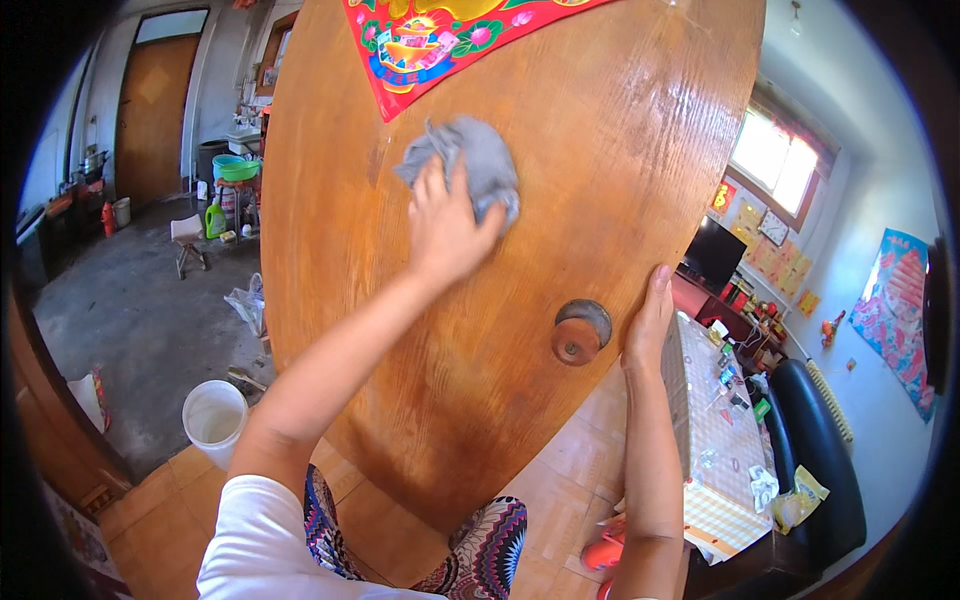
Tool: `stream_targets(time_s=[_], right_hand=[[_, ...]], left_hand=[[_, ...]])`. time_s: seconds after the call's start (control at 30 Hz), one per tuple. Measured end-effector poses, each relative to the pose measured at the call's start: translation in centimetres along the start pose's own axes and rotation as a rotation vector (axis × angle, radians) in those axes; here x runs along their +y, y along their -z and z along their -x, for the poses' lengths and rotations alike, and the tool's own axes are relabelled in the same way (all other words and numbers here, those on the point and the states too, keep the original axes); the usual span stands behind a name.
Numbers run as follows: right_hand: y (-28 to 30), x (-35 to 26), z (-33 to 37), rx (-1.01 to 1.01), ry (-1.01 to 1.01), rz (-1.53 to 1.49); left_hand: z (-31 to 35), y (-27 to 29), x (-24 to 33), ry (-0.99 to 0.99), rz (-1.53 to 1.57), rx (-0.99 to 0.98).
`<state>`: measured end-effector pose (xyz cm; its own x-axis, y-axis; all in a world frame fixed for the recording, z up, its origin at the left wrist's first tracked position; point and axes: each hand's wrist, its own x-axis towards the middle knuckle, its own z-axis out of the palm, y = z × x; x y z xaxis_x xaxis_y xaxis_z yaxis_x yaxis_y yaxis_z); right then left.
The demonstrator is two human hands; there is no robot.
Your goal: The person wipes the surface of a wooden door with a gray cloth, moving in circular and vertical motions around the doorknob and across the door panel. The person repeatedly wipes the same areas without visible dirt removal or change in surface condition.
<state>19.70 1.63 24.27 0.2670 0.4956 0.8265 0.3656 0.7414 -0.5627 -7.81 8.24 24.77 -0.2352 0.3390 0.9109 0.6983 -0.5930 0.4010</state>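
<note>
A wooden door (470,390) with a glossy brown grain stands right in front of me. My left hand (447,225) presses a crumpled grey cloth (478,155) flat against its face, just below a red printed paper decoration (415,50). The left fingers lie over the cloth and are slightly blurred. At the door's right edge, my right hand (650,325) grips the wood, with its thumb up along the edge and its other fingers mostly hidden. Between the hands and lower down sits a round wooden doorknob (578,335).
On the left, a white bucket (214,418) stands on the floor by the doorway. Further back are a small stool (187,232) and a green basin (238,170). To the right, a long table (715,440) bears small items, beside a black sofa (830,460).
</note>
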Motion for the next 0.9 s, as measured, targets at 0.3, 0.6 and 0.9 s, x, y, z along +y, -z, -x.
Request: stream_targets(time_s=[0.3, 0.6, 0.9], right_hand=[[0.0, -0.5, 1.2, 0.024, 0.006, 0.019], [-0.6, -1.1, 1.5, 0.055, 0.037, 0.018], [-0.7, -0.3, 1.7, 0.130, 0.056, -0.019]], left_hand=[[-2.4, -2.6, 5.9, -0.484, -0.002, 0.147], [-17.7, -1.5, 19.8, -0.427, 0.041, 0.264], [-2.4, -2.0, 8.0, -0.733, -0.008, 0.031]])
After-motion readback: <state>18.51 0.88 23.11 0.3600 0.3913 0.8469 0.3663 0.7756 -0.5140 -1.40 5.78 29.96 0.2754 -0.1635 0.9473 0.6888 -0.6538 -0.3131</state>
